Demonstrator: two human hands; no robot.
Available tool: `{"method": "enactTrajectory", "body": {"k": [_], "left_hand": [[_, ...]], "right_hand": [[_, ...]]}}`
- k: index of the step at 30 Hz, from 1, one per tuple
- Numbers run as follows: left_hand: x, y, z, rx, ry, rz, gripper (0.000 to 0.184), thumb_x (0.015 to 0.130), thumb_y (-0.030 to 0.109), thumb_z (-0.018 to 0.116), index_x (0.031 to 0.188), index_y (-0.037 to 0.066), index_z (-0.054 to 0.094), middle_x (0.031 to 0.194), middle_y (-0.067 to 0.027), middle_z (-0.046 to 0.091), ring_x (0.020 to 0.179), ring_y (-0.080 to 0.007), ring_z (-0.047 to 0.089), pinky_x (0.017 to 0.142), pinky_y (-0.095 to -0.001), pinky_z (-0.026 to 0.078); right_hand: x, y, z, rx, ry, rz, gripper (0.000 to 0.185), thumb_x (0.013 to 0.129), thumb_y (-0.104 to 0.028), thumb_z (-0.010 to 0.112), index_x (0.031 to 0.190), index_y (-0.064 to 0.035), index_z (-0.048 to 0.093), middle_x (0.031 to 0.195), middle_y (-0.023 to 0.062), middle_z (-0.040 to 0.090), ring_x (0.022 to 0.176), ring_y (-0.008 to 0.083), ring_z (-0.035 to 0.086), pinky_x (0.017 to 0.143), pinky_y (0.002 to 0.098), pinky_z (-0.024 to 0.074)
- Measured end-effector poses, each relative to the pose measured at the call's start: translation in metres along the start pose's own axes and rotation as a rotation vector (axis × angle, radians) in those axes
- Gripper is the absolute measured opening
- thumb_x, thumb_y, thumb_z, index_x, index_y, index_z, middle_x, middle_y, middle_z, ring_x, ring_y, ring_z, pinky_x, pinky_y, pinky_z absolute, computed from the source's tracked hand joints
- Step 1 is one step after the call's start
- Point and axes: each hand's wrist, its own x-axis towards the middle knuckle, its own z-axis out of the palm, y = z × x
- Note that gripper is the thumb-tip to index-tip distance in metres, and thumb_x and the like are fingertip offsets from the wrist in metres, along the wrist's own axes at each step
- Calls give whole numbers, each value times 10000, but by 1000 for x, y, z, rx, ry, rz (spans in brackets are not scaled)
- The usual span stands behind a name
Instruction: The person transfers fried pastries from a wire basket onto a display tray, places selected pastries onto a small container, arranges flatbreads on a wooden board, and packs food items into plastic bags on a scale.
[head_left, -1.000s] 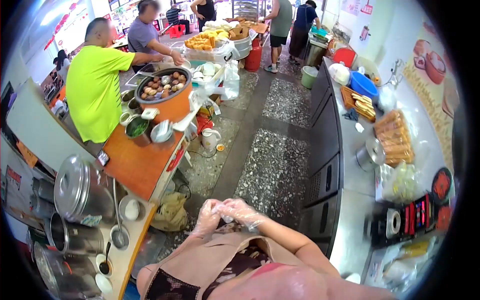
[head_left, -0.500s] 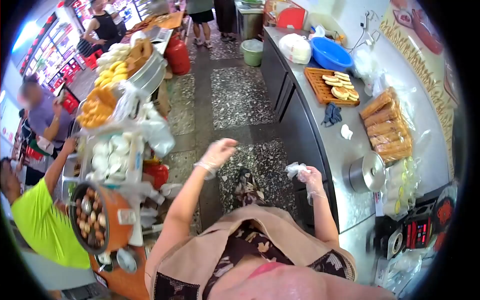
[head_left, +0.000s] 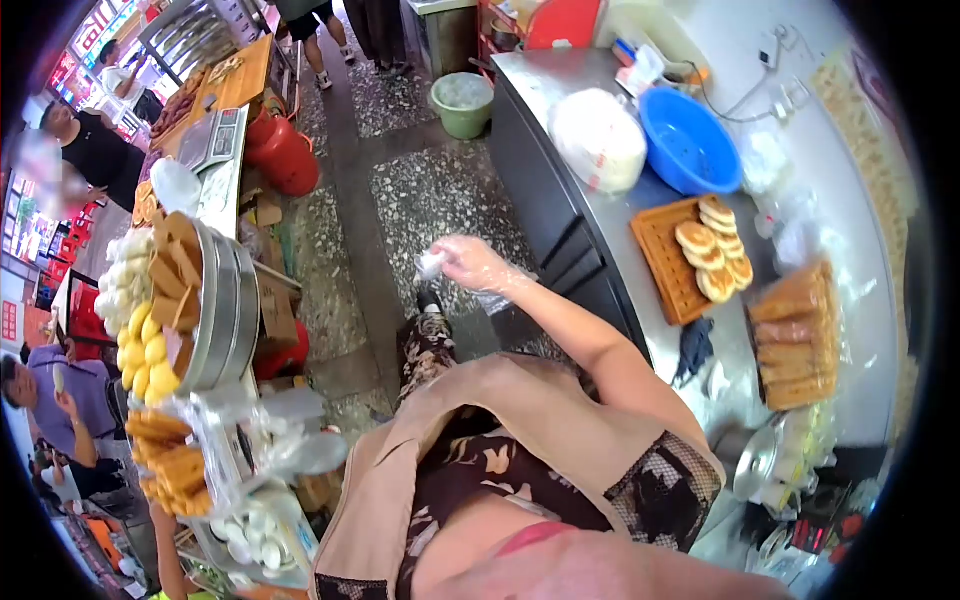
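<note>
- Site: food-stall aisle with a speckled stone floor (head_left: 415,195); steel counter (head_left: 545,75) along the right side, food stand on the left.
- Right hand (head_left: 470,265), in a clear plastic glove, is out over the aisle floor, well apart from both sides. Fingers are together, clamped on a crumpled white wad (head_left: 430,263); its material cannot be told.
- Left hand lies outside the view; its finger state cannot be told.
- Counter, far to near: white plastic bag (head_left: 598,142) beside a blue basin (head_left: 700,125); brown slatted tray (head_left: 665,255) with browned round flatbreads (head_left: 715,250) at its right side; dark cloth (head_left: 695,348) just beside the tray's near end; fried dough sticks (head_left: 795,340) in clear plastic.
- Stand: stacked steel steamer (head_left: 228,310) bearing yellow buns (head_left: 140,355); white bowls (head_left: 255,540) nearer the camera.
- Floor: red gas cylinder (head_left: 283,155) beside the stand; green bucket (head_left: 465,122) near the counter's far end.
- Beyond the stand: a person in a black sleeveless top (head_left: 100,150) and another in purple (head_left: 75,390).
</note>
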Motion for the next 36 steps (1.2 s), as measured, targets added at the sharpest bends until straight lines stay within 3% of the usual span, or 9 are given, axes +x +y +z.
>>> {"method": "enactTrajectory", "body": {"k": [5,10,14,17,22,25,29,33,36], "left_hand": [[119,150,-152,40,43,172,368,906,336,476,1109,61,612,1014,-205,637,956,-375,609,820,-440,477],[211,393,-407,-101,553,491,381,913,357,470,1113,63,609,982,-214,643,935,-385,614,799,-440,483],[103,584,-641,-459,994,1197,206,874,136,546,1033,27,620,899,-186,650,869,-350,623,756,-400,494],[70,654,-727,-504,1041,1241,184,856,95,559,1013,29,629,897,-168,657,846,-327,633,745,-379,502],[163,655,-692,-449,1086,824,195,867,115,501,956,22,647,931,-191,646,872,-316,636,759,-403,500],[294,545,-530,357,357,405,281,855,182,451,913,35,684,997,-197,650,928,-314,629,795,-425,497],[205,536,-435,-490,90,-262,288,858,208,458,922,35,679,988,-197,652,929,-323,628,796,-426,496],[181,573,-409,-801,14,-445,297,861,233,466,930,34,675,978,-197,653,930,-332,628,798,-428,495],[202,588,-418,-912,-8,-470,306,863,253,471,936,34,672,971,-197,654,930,-339,627,799,-429,494]], "right_hand": [[144,106,-4,-67,-167,156,275,752,-178,597,1005,-77,553,868,165,611,816,360,608,733,435,491],[260,185,-75,-235,58,110,254,802,-165,599,1029,-52,585,977,167,625,897,339,618,802,407,499],[345,216,-164,-327,509,72,235,765,-45,662,992,-44,601,982,141,637,883,323,622,773,374,505],[394,250,-216,-556,699,41,222,773,-85,680,976,-36,603,944,146,636,872,317,623,781,371,497],[504,472,-228,-711,647,51,261,775,-125,681,1001,-21,603,929,162,634,859,341,613,757,401,497],[560,608,-194,-666,192,215,614,787,-263,667,1296,-6,438,1232,251,521,1124,374,512,954,449,397],[683,627,-109,-15,-16,473,459,825,-277,666,1162,18,562,1014,201,644,938,299,627,834,368,479],[770,607,18,145,-266,146,245,845,-201,655,1004,-15,651,782,38,636,698,105,566,659,264,481],[827,540,92,233,-539,34,201,846,-199,649,967,-39,655,813,153,663,730,217,653,679,320,500]]}}
